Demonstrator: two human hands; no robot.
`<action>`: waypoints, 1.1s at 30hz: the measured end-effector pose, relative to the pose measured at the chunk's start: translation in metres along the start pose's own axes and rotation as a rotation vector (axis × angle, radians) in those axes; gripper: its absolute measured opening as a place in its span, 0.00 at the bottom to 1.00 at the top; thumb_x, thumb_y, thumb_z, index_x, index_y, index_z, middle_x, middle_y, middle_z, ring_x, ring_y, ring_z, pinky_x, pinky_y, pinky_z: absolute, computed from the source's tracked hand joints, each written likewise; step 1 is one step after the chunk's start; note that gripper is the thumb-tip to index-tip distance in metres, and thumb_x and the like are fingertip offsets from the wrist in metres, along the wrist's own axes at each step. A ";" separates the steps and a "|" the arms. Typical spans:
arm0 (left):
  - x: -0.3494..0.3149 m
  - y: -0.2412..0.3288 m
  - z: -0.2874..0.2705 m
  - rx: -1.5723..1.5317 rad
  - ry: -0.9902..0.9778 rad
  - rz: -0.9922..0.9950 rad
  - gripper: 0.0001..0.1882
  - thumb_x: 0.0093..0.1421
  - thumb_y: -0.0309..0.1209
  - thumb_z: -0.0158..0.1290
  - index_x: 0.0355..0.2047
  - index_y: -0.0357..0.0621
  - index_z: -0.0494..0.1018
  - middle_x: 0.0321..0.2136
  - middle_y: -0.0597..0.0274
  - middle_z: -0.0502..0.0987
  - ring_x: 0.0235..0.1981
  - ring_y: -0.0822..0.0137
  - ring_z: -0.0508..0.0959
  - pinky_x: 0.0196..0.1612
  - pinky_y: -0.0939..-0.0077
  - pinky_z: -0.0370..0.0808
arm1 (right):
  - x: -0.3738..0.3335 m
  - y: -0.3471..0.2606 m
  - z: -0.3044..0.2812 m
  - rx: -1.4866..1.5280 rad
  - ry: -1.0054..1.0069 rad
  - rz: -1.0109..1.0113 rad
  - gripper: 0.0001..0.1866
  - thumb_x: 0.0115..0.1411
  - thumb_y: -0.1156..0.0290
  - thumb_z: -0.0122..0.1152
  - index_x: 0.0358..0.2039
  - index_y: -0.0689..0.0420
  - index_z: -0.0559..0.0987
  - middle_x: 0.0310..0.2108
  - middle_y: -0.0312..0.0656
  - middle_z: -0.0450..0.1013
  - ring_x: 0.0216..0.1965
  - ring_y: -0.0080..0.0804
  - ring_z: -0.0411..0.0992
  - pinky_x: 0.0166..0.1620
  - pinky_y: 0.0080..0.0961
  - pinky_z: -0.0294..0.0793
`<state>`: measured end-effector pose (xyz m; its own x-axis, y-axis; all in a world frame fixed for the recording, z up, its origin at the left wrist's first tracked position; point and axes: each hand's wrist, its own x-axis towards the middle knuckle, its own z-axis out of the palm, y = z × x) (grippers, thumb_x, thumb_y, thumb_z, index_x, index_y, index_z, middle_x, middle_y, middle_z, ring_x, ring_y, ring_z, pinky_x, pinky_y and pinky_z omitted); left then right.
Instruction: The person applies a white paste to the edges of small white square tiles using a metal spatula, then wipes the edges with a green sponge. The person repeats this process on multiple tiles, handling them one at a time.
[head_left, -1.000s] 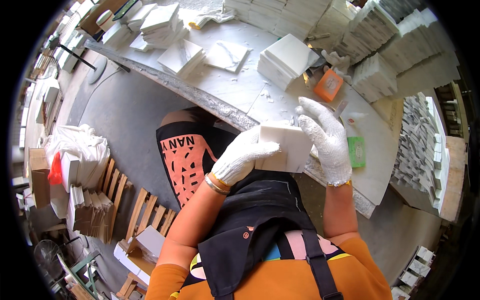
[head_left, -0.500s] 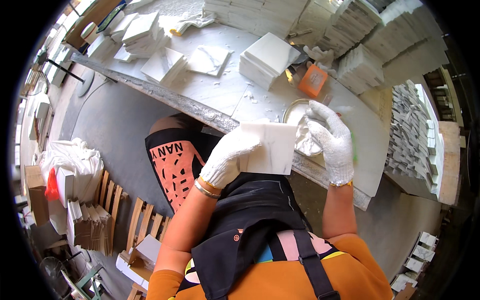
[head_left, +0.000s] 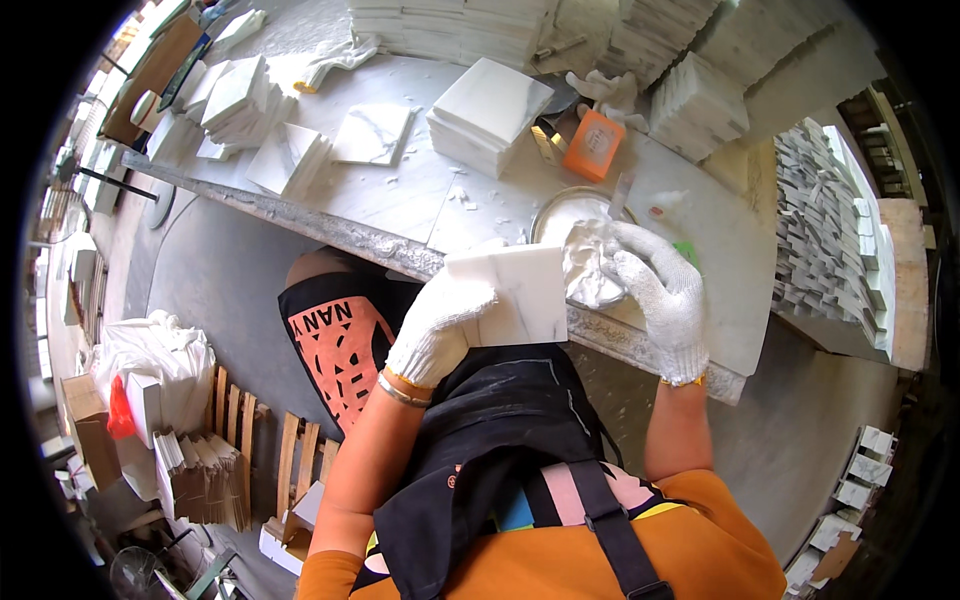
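Observation:
My left hand [head_left: 440,320], in a white knit glove, grips a square white marble tile [head_left: 520,295] by its left side. The tile is tilted up, with faint grey veins on its face. My right hand [head_left: 660,295], gloved too, is at the near right of a round tin [head_left: 540,222] holding white paste. Its bent fingers close on a crumpled white cloth [head_left: 588,262] that covers much of the tin's near side. The fingertips are partly hidden in the folds.
Behind the tin lie an orange box [head_left: 594,145] and a tile stack [head_left: 490,110]. A single tile [head_left: 372,134] and more stacks [head_left: 238,100] are at the left of the marble-topped bench [head_left: 420,200]. Tall stacks [head_left: 700,105] line the back right. Wooden pallets [head_left: 235,430] and cardboard stand at lower left.
The view has shifted, so the bench scene sits further left. My right hand has come lower against the tin, and more of the cloth shows. My left hand still holds the tile.

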<state>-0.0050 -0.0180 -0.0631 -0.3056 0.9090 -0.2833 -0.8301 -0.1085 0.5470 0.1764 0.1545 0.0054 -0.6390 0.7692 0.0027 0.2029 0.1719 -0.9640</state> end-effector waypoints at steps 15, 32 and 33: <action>0.024 -0.011 0.008 0.187 0.016 0.002 0.37 0.51 0.28 0.66 0.60 0.29 0.65 0.52 0.54 0.76 0.53 0.64 0.74 0.58 0.70 0.68 | 0.006 0.026 -0.026 -0.112 0.033 0.000 0.15 0.61 0.73 0.62 0.47 0.64 0.80 0.45 0.47 0.79 0.46 0.30 0.77 0.50 0.25 0.74; 0.038 -0.016 0.008 0.082 0.087 -0.117 0.39 0.52 0.32 0.66 0.61 0.33 0.63 0.53 0.54 0.73 0.53 0.60 0.75 0.58 0.65 0.72 | 0.001 0.029 -0.043 -0.422 0.003 0.001 0.16 0.57 0.64 0.68 0.44 0.57 0.81 0.32 0.43 0.77 0.30 0.30 0.75 0.36 0.27 0.75; 0.039 -0.016 0.010 0.080 0.081 -0.114 0.37 0.52 0.32 0.65 0.61 0.33 0.64 0.53 0.54 0.74 0.53 0.62 0.75 0.57 0.66 0.72 | -0.001 0.030 -0.043 -0.415 -0.011 0.018 0.17 0.56 0.63 0.69 0.44 0.56 0.81 0.31 0.42 0.77 0.28 0.29 0.74 0.34 0.27 0.75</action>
<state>0.0008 0.0229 -0.0746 -0.2511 0.8779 -0.4077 -0.8228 0.0283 0.5676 0.2149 0.1853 -0.0123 -0.6405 0.7678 -0.0182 0.4941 0.3938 -0.7751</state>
